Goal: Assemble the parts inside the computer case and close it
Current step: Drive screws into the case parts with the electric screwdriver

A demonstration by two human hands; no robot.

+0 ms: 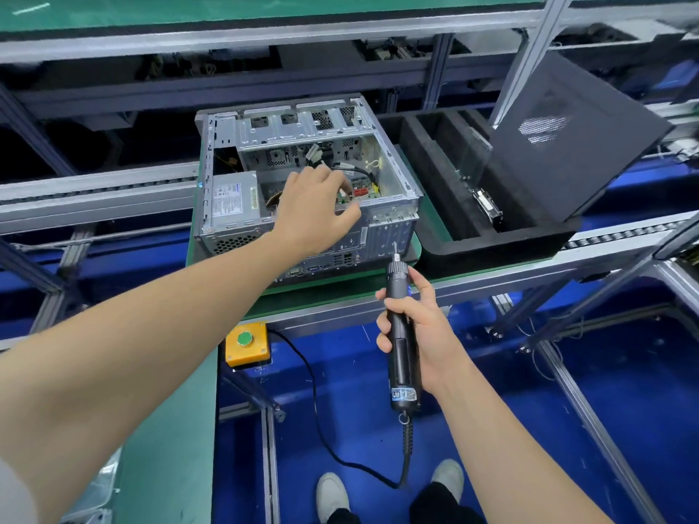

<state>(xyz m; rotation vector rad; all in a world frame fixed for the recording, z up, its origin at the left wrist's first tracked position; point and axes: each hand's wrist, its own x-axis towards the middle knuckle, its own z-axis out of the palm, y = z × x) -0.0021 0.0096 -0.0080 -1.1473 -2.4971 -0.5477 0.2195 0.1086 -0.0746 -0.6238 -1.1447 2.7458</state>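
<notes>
An open silver computer case (393, 209) lies on its side on a green pallet (410, 255), with its power supply (234, 200) at the left and the green motherboard (365, 191) showing inside. My left hand (314, 209) reaches over the case's near wall, fingers loosely curved down into the inside; I cannot see that it holds anything. In front of the case my right hand (420, 330) grips a black electric screwdriver (401, 334), held upright with its bit pointing at the case's rear panel. The dark side panel (575, 141) leans at the right.
A black foam tray (442, 236) with slots stands right of the case, with a metal part (488, 202) in one slot. A yellow box with a green button (247, 344) sits at the bench edge. The screwdriver's cable (325, 429) hangs down over the blue floor. Aluminium frame rails surround the conveyor.
</notes>
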